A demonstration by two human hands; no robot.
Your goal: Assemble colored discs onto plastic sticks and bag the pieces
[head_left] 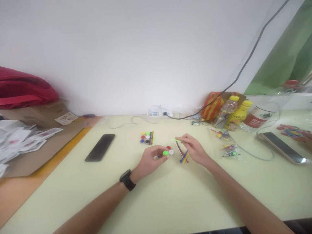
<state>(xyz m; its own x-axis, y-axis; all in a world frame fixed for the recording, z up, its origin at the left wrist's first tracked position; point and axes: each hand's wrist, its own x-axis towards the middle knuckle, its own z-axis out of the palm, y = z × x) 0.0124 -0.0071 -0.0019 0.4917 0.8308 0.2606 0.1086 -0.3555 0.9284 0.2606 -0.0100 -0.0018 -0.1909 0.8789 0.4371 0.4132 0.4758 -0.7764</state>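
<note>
My left hand (149,160), with a black watch at its wrist, pinches a small green disc (165,153) between thumb and fingers. Close by its fingertips are a white disc (171,152) and a red disc (168,148); whether they touch the hand I cannot tell. A thin green stick (175,139) is held in the fingertips of my right hand (194,150). Under that hand, blue, yellow, red and white sticks (184,157) lie crossed on the table. Farther back, several coloured discs (142,137) sit in rows beside a few upright-lying sticks (151,137).
A black phone (100,148) lies at left, near cardboard (56,143) with white packets. On the right are bagged small parts (230,149), another phone (284,148) and several bottles (237,115). Glasses (200,123) and a power strip (156,111) lie by the wall. Another person's hand (307,141) shows far right.
</note>
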